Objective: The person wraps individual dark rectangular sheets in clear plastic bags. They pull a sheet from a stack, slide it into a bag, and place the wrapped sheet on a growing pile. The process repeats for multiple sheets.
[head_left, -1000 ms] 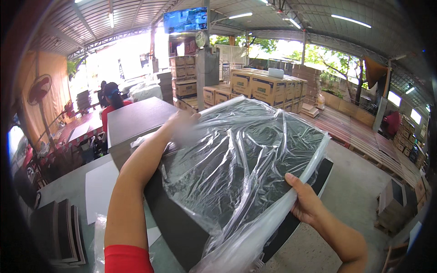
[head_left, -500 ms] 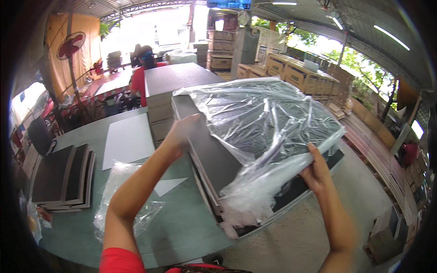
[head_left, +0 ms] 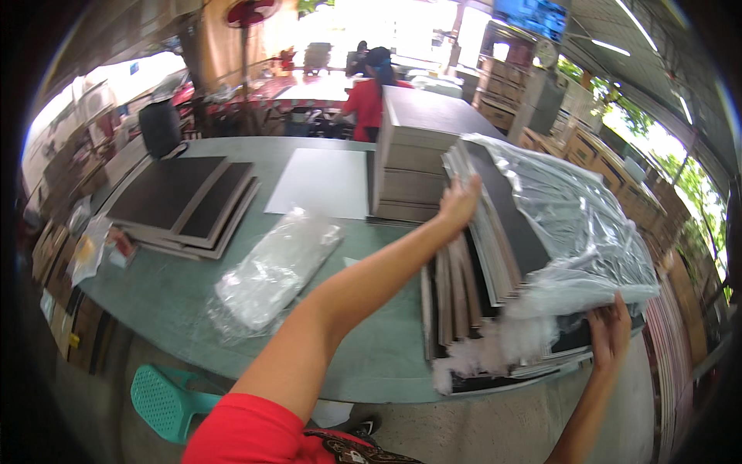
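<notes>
A stack of thin dark boards [head_left: 506, 203] rests at the table's right side, its left ends bare and the rest inside a clear plastic bag [head_left: 578, 213]. At the boards' exposed left edge, my left hand [head_left: 461, 201] is closed on their sides, fingers pointing away from me. My right hand [head_left: 610, 332] grips the bag's near right edge, thumb up against the plastic and fingers partly hidden. Crumpled plastic gathers at the near end of the bag. Beneath lie more dark boards [head_left: 452, 290] with fanned, uneven edges.
On the green table [head_left: 371, 325] lie a folded clear plastic bag [head_left: 278, 271], a white sheet [head_left: 323, 184] and another dark board stack [head_left: 166, 197]. A tall board pile [head_left: 417, 166] stands behind. Below is a green stool [head_left: 166, 398]. A person in red [head_left: 367, 104] is farther back.
The view has swung left, showing more table and the stool. The boards' left edges have spread into visible layers, and my left hand has moved from their top to their side.
</notes>
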Tool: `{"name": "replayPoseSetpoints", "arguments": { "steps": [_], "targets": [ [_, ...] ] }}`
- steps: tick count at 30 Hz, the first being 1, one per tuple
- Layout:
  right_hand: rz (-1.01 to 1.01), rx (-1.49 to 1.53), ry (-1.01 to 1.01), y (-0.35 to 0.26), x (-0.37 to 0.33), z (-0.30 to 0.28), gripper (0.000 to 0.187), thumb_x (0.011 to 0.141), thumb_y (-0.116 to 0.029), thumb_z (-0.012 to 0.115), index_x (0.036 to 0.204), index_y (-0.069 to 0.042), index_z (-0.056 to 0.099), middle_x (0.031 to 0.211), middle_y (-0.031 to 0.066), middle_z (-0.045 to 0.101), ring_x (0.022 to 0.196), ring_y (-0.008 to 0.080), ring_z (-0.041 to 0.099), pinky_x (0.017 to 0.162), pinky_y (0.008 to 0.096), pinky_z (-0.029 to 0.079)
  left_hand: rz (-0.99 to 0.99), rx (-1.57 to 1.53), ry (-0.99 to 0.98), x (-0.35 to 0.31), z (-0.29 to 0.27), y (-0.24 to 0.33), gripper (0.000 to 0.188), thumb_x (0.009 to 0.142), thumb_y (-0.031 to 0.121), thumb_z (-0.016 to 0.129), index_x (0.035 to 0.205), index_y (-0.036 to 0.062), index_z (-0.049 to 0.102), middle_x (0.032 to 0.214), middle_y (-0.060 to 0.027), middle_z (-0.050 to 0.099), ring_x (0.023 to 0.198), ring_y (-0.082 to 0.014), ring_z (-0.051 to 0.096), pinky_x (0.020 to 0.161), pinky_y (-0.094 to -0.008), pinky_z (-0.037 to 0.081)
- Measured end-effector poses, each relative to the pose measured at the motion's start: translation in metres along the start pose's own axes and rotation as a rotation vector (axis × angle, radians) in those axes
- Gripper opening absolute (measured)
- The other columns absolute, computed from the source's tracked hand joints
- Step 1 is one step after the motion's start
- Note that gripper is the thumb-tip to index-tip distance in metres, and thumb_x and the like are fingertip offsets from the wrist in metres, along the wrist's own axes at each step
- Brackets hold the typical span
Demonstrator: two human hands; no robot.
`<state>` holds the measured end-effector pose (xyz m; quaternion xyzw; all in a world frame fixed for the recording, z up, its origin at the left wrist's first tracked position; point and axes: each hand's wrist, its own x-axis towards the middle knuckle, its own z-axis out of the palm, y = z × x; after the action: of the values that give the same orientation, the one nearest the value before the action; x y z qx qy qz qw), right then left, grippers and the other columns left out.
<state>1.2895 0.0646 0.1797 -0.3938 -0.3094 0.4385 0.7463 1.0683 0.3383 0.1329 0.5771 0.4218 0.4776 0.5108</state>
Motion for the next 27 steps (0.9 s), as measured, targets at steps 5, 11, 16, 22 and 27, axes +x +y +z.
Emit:
{"name": "replayPoseSetpoints", "arguments": {
  "steps": [5,11,16,22,27],
  "targets": [
    [-0.882,-0.31,0.221,0.044,-0.106,0.086,0.038,0.087,-0.021,0.044,0.119,-0.002,0.039,0.114,0.0129,0.046,0.101,0.0211,0.046,0.085,0.0352,0.038,0.598,0.406,-0.176,-0.139,-0.122,-0.038,0.058,0.082,0.03,0.05,0.127,0.0039,0.026,0.121,-0.0249,0.033,0.113,-0.0371,0.033,0.095,-0.039,0.028],
    [0.265,0.488,-1.481,0.194,-0.234,0.312,0.024,0.084,-0.019,0.049,0.096,0.002,0.054,0.103,0.02,0.049,0.094,0.0299,0.049,0.078,0.0435,0.039,0.015,0.507,-0.486,-0.324,-0.323,-0.148,0.029,0.079,0.021,0.054,0.103,0.004,0.055,0.087,-0.0125,0.06,0.078,-0.0236,0.057,0.072,-0.0327,0.044],
    [0.775,1.152,-1.572,0.244,-0.344,0.432,0.026,0.078,-0.023,0.06,0.086,0.002,0.062,0.088,0.0142,0.056,0.082,0.0217,0.054,0.074,0.0329,0.042,-0.46,0.259,-0.112,-0.459,-0.443,-0.174,0.029,0.081,0.019,0.054,0.105,0.0029,0.055,0.095,-0.0082,0.06,0.086,-0.0157,0.056,0.076,-0.0294,0.044],
    [1.228,1.573,-1.675,0.301,-0.408,0.513,0.027,0.076,-0.026,0.062,0.087,-0.001,0.064,0.088,0.0139,0.054,0.077,0.02,0.053,0.07,0.0277,0.042,-0.591,-0.102,0.354,-0.532,-0.53,-0.21,0.026,0.08,0.019,0.056,0.101,0.0028,0.056,0.086,-0.0056,0.059,0.076,-0.0121,0.055,0.064,-0.0263,0.045],
    [1.366,1.525,-1.647,0.336,-0.387,0.548,0.023,0.077,-0.021,0.06,0.087,0.0,0.063,0.089,0.0131,0.054,0.079,0.0187,0.052,0.071,0.0272,0.042,-0.593,-0.147,0.448,-0.518,-0.558,-0.237,0.024,0.08,0.016,0.055,0.1,0.0017,0.056,0.083,-0.0043,0.058,0.073,-0.0112,0.054,0.062,-0.0252,0.044]
  ]
}}
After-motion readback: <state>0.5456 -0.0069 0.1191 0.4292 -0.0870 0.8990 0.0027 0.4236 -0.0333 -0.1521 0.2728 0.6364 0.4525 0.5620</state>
